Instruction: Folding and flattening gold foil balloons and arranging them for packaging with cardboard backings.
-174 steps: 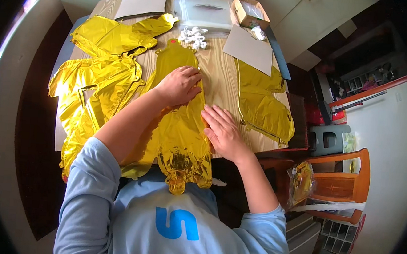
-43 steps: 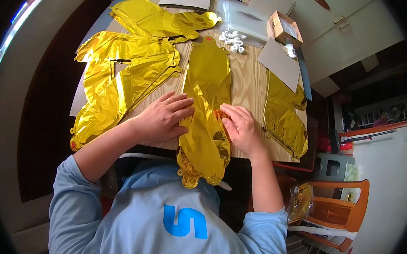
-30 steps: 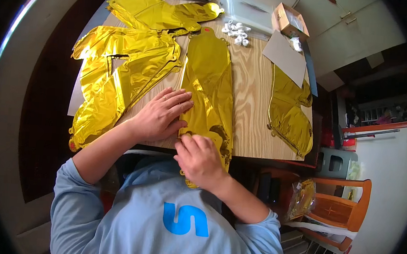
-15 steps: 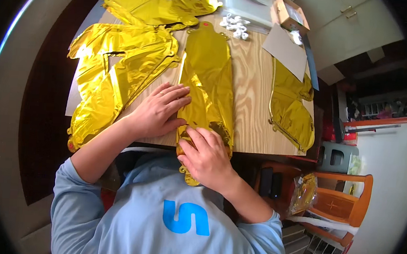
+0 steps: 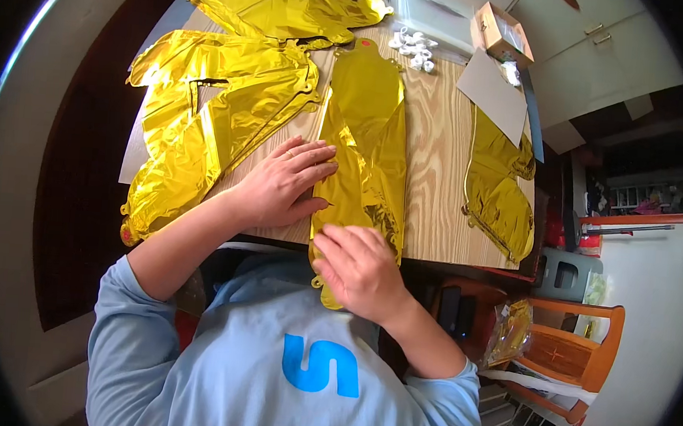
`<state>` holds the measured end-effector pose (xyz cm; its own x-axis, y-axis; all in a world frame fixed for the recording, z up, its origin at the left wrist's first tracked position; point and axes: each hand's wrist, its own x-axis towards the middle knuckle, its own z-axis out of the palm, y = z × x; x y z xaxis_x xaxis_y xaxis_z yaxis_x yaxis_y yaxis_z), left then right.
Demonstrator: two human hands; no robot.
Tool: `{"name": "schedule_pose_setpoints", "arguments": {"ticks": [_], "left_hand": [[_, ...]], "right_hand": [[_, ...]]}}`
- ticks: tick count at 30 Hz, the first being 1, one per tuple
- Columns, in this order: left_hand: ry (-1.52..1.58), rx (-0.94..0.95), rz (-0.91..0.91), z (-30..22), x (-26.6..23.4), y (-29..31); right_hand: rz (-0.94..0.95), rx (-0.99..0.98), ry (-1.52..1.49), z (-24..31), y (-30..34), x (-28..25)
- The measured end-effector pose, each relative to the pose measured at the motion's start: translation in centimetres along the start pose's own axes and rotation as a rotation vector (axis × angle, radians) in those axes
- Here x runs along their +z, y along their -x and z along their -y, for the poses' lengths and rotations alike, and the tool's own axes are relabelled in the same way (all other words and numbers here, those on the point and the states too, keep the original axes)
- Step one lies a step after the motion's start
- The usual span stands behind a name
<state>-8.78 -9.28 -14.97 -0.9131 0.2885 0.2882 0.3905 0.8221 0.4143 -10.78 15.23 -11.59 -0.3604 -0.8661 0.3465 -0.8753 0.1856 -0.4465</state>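
A flat gold foil balloon [image 5: 363,127] lies lengthwise before me, its tabbed near end hanging past the table's front edge. My left hand [image 5: 292,182] rests flat along the balloon's left edge, fingers stretched out and pointing right. On the crinkled lower part lies my right hand [image 5: 361,270], palm down, with bent fingers and the thumb apart from the index finger. It seems to touch the foil without gripping it. The fingertips are slightly blurred. To the left spreads another gold foil balloon [image 5: 179,154], next to my left forearm.
A further gold foil balloon [image 5: 269,6] lies at the far left, and one more [image 5: 501,192] at the right, partly under a grey card [image 5: 496,93]. White curled pieces [image 5: 414,49], clear plastic bags [image 5: 431,13] and a small box [image 5: 503,33] stand at the back. A wooden chair [image 5: 566,347] is at right.
My right hand has slid slightly toward me over the foil, its fingers more bent. The left hand keeps its place on the balloon. The whole view has shifted a little.
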Motion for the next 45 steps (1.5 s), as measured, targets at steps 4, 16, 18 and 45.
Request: {"name": "schedule_pose_setpoints", "arguments": {"ticks": [4, 16, 18, 45], "left_hand": [[-0.013, 0.003, -0.011, 0.0, 0.0, 0.0], [-0.067, 0.034, -0.067, 3.1, -0.4, -2.6], [-0.079, 0.044, -0.086, 4.7, -0.2, -4.0], [-0.123, 0.001, -0.063, 1.9, -0.8, -2.1]], "right_hand": [[-0.025, -0.001, 0.057, -1.0, -1.7, 0.6], [0.011, -0.03, 0.124, -1.0, -1.8, 1.5], [0.021, -0.04, 0.141, -1.1, -1.8, 1.4], [0.041, -0.035, 0.154, -1.3, -3.5, 0.7]]}}
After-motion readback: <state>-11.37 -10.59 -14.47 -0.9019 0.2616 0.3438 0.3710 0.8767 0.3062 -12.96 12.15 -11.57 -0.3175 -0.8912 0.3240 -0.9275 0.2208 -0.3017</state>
